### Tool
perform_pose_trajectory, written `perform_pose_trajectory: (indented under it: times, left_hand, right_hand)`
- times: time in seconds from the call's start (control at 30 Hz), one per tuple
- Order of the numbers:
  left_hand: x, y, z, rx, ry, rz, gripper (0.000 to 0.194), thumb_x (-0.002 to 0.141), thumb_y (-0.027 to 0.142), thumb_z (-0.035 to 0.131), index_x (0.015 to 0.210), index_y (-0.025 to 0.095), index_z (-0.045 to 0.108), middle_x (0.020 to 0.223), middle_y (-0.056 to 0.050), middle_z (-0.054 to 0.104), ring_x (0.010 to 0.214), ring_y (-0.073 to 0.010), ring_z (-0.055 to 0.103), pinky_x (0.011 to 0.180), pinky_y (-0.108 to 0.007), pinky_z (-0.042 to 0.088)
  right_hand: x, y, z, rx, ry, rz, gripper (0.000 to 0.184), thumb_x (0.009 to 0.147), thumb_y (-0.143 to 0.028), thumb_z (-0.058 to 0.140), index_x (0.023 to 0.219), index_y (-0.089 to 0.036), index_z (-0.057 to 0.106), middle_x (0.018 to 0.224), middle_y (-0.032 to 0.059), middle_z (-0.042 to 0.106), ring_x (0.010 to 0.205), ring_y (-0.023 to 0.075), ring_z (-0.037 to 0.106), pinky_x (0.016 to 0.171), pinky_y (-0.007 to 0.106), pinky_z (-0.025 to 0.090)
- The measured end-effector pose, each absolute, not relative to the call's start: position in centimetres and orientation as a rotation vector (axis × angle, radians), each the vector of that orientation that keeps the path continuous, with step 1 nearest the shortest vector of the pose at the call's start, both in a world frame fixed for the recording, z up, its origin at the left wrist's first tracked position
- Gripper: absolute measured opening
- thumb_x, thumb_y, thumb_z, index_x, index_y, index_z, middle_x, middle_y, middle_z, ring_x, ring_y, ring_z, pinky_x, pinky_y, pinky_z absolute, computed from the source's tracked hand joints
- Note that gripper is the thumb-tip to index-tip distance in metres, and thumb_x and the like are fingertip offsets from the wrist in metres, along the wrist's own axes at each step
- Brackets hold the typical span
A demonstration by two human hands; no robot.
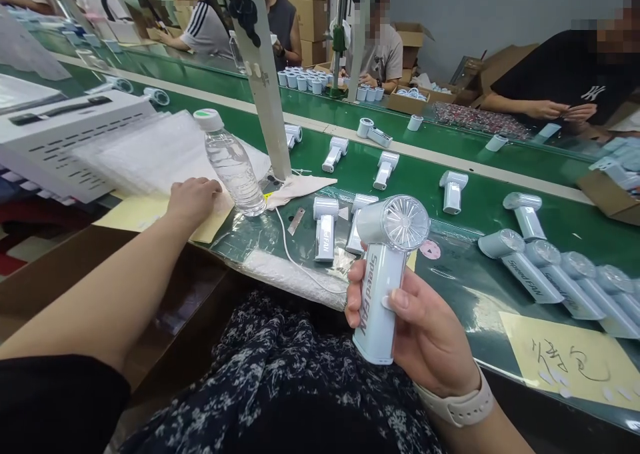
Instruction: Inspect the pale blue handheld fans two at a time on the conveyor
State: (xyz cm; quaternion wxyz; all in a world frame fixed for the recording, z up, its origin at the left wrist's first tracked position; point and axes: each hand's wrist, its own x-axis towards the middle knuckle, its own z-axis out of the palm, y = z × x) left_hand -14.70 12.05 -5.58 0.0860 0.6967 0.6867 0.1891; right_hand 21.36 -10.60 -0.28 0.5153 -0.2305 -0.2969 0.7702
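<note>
My right hand (420, 321) is closed round the handle of a pale blue handheld fan (383, 301) marked "Speed FAN". The fan stands nearly upright, its round clear-ribbed head (406, 222) at the top, and my thumb presses the handle's side. My left hand (195, 201) rests at the edge of a stack of clear plastic bags (150, 151), above yellow paper (135, 213). Its fingertips are hidden, so I cannot tell whether they grip anything. Just right of it leans a clear water bottle (233, 167). Two more fans, one a handheld fan (325, 231), lie beyond the held one.
Several fans lie along the green conveyor belt (420, 181). A row of fans (545, 271) lies at right, near a handwritten yellow sheet (570, 357). A metal post (267, 87) rises beside the bottle; a white cable (290, 251) crosses the tabletop. Co-workers sit across the belt.
</note>
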Motion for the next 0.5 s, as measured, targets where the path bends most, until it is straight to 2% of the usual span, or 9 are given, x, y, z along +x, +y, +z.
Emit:
perform_pose_trajectory:
  times: [0.07, 0.13, 0.2, 0.27, 0.33, 0.4, 0.5]
  left_hand:
    - [-15.3, 12.8, -5.7, 2.067, 2.065, 0.567, 0.010, 0.084, 0.018, 0.062, 0.075, 0.017, 0.059, 0.074, 0.000, 0.051, 0.090, -0.0214, 0.047, 0.098, -0.043, 0.031]
    - [-15.9, 13.6, -6.0, 2.041, 2.082, 0.607, 0.019, 0.090, 0.030, 0.061, 0.078, 0.017, 0.060, 0.081, -0.001, 0.057, 0.088, -0.0203, 0.053, 0.092, -0.040, 0.038]
    - [-16.5, 14.1, -6.4, 2.017, 2.078, 0.645, 0.023, 0.090, 0.036, 0.063, 0.079, 0.016, 0.061, 0.085, -0.001, 0.060, 0.086, -0.0191, 0.056, 0.089, -0.039, 0.042]
    - [-17.2, 14.3, -6.9, 2.003, 2.034, 0.654, 0.015, 0.080, 0.028, 0.074, 0.080, 0.017, 0.064, 0.083, 0.001, 0.061, 0.082, -0.0182, 0.056, 0.087, -0.037, 0.043]
    - [-17.9, 14.1, -7.2, 1.990, 1.986, 0.652, 0.024, 0.064, 0.014, 0.083, 0.081, 0.020, 0.067, 0.077, 0.004, 0.060, 0.077, -0.0173, 0.053, 0.085, -0.034, 0.043]
    - [-18.4, 13.8, -7.5, 1.970, 1.968, 0.673, 0.029, 0.059, 0.009, 0.084, 0.081, 0.020, 0.068, 0.073, 0.005, 0.059, 0.073, -0.0159, 0.052, 0.083, -0.033, 0.044]
    - [-18.8, 13.6, -7.8, 1.930, 1.975, 0.776, 0.014, 0.080, 0.024, 0.076, 0.079, 0.016, 0.065, 0.079, 0.002, 0.062, 0.075, -0.0151, 0.056, 0.081, -0.034, 0.047]
  right_hand:
    - [21.4, -10.6, -0.3, -0.559, -0.718, 1.841, 0.026, 0.086, -0.033, 0.073, 0.107, -0.018, 0.070, 0.090, 0.0054, 0.070, 0.079, 0.0146, 0.065, 0.076, 0.026, 0.056]
    - [21.4, -10.6, -0.2, -0.583, -0.718, 1.834, 0.026, 0.085, -0.033, 0.074, 0.106, -0.018, 0.071, 0.089, 0.0051, 0.070, 0.078, 0.0148, 0.065, 0.075, 0.026, 0.056]
    - [21.4, -10.6, -0.2, -0.615, -0.709, 1.828, 0.025, 0.085, -0.034, 0.074, 0.104, -0.019, 0.071, 0.088, 0.0047, 0.070, 0.077, 0.0151, 0.065, 0.075, 0.027, 0.055]
    - [21.4, -10.5, -0.2, -0.642, -0.696, 1.824, 0.025, 0.084, -0.035, 0.075, 0.103, -0.019, 0.072, 0.087, 0.0047, 0.070, 0.076, 0.0155, 0.064, 0.074, 0.027, 0.055]
    - [21.4, -10.4, -0.3, -0.654, -0.686, 1.823, 0.026, 0.083, -0.036, 0.075, 0.102, -0.019, 0.072, 0.086, 0.0050, 0.070, 0.076, 0.0162, 0.064, 0.073, 0.028, 0.055]
    - [21.4, -10.3, -0.4, -0.654, -0.688, 1.826, 0.026, 0.082, -0.036, 0.076, 0.102, -0.019, 0.072, 0.086, 0.0051, 0.070, 0.076, 0.0167, 0.064, 0.073, 0.029, 0.055]
    - [21.4, -10.3, -0.3, -0.633, -0.697, 1.829, 0.025, 0.083, -0.035, 0.075, 0.103, -0.019, 0.071, 0.087, 0.0048, 0.069, 0.076, 0.0164, 0.064, 0.073, 0.029, 0.055]
